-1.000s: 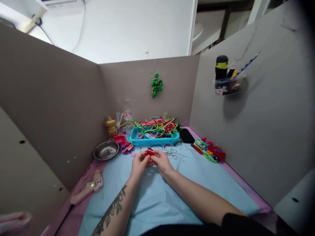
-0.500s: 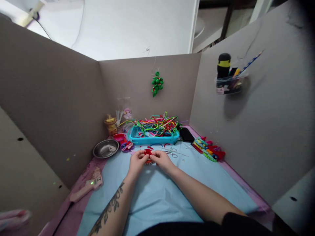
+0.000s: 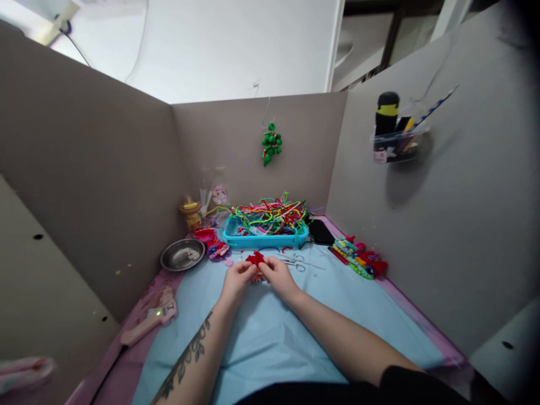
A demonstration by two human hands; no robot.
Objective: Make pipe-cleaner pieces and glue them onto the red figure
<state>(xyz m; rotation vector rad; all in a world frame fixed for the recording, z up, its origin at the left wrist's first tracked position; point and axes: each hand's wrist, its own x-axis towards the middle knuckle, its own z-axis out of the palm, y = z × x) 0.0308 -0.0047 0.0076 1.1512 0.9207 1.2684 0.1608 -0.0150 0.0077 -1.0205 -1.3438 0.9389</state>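
Note:
Between my hands, above the blue cloth [image 3: 282,332], is a small red fuzzy craft piece [image 3: 255,259] with an orange and white lower part, looking like bent pipe cleaners. My left hand [image 3: 238,279] pinches its left side between thumb and fingers. On its right side my right hand [image 3: 276,275] pinches it the same way. The fingertips cover much of the piece, so its full shape is hidden. Just right of my right hand lie scissors [image 3: 299,268] on the cloth.
A blue tray [image 3: 264,242] heaped with colourful pipe cleaners stands at the back. To its left are a metal bowl [image 3: 177,257] and a pink glue gun [image 3: 147,326]. A black phone [image 3: 320,232] and finished fuzzy pieces [image 3: 358,259] lie right. Grey partitions enclose the table.
The red piece has turned slightly in my fingers, and more of its pointed red top shows above them. Both hands keep their pinch in nearly the same place.

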